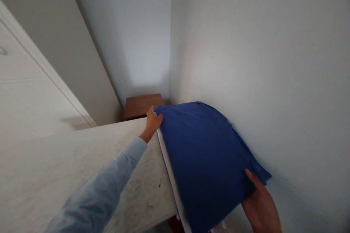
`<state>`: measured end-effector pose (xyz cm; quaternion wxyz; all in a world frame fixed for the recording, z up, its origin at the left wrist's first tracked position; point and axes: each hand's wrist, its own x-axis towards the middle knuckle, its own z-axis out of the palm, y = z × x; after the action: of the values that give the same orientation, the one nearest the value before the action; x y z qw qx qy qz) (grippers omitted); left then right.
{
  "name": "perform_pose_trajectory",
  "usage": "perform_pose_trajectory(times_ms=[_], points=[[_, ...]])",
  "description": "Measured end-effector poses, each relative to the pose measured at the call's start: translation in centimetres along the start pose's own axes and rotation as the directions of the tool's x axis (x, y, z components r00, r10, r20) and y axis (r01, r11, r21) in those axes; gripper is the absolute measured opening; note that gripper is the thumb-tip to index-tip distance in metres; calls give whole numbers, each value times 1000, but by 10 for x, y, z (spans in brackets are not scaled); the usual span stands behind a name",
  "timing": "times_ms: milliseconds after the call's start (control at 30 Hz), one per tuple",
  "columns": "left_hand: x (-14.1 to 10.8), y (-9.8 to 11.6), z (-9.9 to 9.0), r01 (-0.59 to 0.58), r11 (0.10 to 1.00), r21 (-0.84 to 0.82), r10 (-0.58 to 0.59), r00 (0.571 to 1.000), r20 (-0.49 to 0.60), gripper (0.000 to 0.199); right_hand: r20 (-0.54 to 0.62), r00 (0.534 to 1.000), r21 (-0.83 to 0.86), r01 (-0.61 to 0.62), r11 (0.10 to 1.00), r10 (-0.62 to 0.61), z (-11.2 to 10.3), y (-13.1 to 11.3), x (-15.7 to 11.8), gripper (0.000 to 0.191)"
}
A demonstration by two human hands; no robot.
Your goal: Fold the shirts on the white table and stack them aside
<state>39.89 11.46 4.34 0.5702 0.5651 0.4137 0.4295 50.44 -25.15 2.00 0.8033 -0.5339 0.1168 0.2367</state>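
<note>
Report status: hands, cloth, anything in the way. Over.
Left hand gripping blue cloth at far-left corner. Right hand holding its near-right part, thumb on top. Cloth spread between them. Wall close along its right side, contact unclear.

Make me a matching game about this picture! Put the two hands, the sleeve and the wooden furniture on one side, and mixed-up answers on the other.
Column one:
1. Left hand
2. Right hand
3. Sleeve
4. Wooden furniture

Column two:
A. Light blue
B. At the near right edge of the blue cloth
C. Brown
D. At the blue cloth's far left corner

Pairs: 1-D, 2-B, 3-A, 4-C
</note>
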Motion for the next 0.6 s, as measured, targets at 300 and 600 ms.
perform_pose_trajectory(times_ms=[300, 600], points=[[-177, -24, 0, -702, 512, 494, 233, 667, 707, 60, 214, 962, 48, -186, 981, 171, 2, 21, -55, 76], [-284, -31, -24, -668, 550, 501, 177, 680, 712, 64, 375, 895, -25, -249, 968, 240, 1, 47, -88, 38]])
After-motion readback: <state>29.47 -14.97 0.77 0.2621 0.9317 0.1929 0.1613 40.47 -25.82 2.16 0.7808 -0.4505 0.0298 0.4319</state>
